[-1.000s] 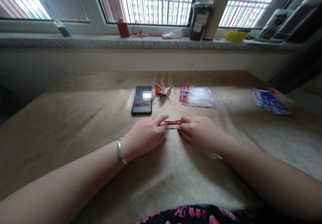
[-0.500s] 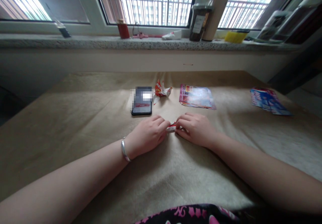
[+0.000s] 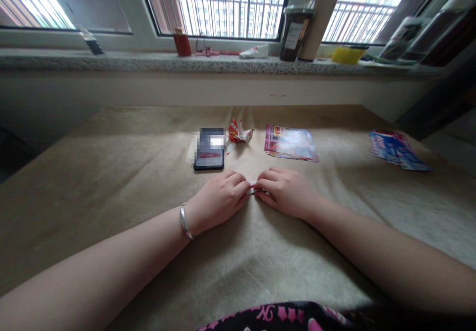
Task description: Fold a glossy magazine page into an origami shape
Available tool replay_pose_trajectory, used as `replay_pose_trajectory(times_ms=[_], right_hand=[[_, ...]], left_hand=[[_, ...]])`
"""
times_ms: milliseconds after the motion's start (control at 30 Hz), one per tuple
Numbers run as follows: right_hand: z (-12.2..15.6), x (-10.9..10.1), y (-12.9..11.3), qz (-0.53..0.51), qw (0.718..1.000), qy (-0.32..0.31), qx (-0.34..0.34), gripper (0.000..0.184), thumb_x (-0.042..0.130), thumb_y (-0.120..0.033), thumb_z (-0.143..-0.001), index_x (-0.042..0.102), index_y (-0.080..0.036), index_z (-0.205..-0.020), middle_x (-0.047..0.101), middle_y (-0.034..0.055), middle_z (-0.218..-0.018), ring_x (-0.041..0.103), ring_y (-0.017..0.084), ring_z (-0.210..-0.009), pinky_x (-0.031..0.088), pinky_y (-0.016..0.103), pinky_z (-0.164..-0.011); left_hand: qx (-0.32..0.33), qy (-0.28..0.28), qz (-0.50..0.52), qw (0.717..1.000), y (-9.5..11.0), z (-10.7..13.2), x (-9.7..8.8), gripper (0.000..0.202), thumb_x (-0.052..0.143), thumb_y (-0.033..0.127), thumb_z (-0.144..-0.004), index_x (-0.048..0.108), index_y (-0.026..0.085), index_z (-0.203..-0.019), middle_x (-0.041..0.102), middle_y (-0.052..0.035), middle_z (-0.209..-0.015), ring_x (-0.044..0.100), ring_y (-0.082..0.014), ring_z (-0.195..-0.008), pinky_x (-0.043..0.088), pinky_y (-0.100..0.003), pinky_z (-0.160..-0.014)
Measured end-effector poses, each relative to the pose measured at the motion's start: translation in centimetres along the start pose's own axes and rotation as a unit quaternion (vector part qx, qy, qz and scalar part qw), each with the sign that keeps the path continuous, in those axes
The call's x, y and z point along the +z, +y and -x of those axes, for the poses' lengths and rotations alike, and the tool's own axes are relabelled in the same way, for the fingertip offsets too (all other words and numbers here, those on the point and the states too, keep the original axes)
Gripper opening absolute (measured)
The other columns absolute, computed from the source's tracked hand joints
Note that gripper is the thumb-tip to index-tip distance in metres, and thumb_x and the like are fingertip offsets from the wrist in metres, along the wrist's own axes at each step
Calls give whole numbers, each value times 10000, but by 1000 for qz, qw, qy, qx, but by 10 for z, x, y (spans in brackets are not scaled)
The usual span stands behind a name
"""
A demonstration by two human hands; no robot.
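Note:
My left hand (image 3: 218,198) and my right hand (image 3: 286,190) meet at the middle of the tan cloth-covered table (image 3: 111,172). Both are closed in a pinch on a small folded strip of red-and-white paper (image 3: 253,188). Only a sliver of the strip shows between the fingertips; the rest is hidden. A silver bracelet (image 3: 184,223) sits on my left wrist. Just beyond the hands lies a folded red-and-white paper figure (image 3: 240,133).
A dark phone (image 3: 210,148) lies behind my left hand. A stack of colourful sheets (image 3: 290,143) lies behind my right hand, and another sheet (image 3: 397,150) lies far right. The stone windowsill (image 3: 130,62) carries a red cup (image 3: 182,43), a dark jar (image 3: 293,33) and a yellow item (image 3: 348,53).
My hands have drawn closer together along the paper strip. Far less of the strip shows between the fingertips than a second ago.

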State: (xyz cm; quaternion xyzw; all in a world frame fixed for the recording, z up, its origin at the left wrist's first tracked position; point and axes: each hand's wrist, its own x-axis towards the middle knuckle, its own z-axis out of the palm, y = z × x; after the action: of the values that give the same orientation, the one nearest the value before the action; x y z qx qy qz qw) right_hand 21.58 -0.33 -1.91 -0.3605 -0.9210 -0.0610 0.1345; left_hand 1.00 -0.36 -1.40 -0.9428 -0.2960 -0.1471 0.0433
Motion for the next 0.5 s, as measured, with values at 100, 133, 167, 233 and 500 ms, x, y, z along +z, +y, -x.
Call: replay_pose_trajectory(times_ms=[100, 133, 167, 233, 500], right_hand=[[-1, 0, -1, 1, 1000, 0, -4, 223, 480, -316, -901, 657, -186, -865, 656, 40, -864, 535, 157, -791, 343, 281, -640], [-1, 0, -1, 2, 1000, 0, -4, 227, 475, -315, -903, 658, -187, -861, 655, 41, -862, 534, 157, -787, 343, 282, -639], [-1, -1, -1, 4, 1000, -1, -4, 231, 469, -312, -905, 658, -187, -857, 655, 42, -861, 534, 157, -784, 343, 282, -638], [-2, -1, -2, 9, 1000, -5, -5, 239, 457, -301, -909, 656, -182, -852, 655, 46, -866, 535, 158, -781, 346, 283, -643], [-8, 4, -5, 22, 999, -5, 28, 211, 442, -263, -894, 620, -175, -821, 633, 53, -847, 530, 170, -776, 349, 289, -644]], left_hand=[[1, -4, 2, 1000, 0, 0, -1, 193, 450, 188, -903, 623, 135, -971, 613, -79, -872, 553, -178, -798, 493, -322, -740], [4, -7, 1, 1000, 0, 0, -1, 193, 450, 187, -902, 626, 139, -967, 613, -78, -866, 553, -178, -796, 492, -320, -735], [6, -10, -1, 1000, 0, 0, -1, 194, 451, 189, -903, 630, 141, -958, 615, -77, -859, 554, -178, -796, 491, -317, -734], [9, -13, -10, 1000, -1, 0, -1, 197, 449, 194, -906, 636, 139, -936, 619, -76, -841, 554, -180, -790, 488, -315, -733], [9, -4, -63, 998, -4, -5, -1, 191, 435, 166, -914, 584, 150, -797, 610, -27, -709, 550, -156, -652, 458, -294, -647]])
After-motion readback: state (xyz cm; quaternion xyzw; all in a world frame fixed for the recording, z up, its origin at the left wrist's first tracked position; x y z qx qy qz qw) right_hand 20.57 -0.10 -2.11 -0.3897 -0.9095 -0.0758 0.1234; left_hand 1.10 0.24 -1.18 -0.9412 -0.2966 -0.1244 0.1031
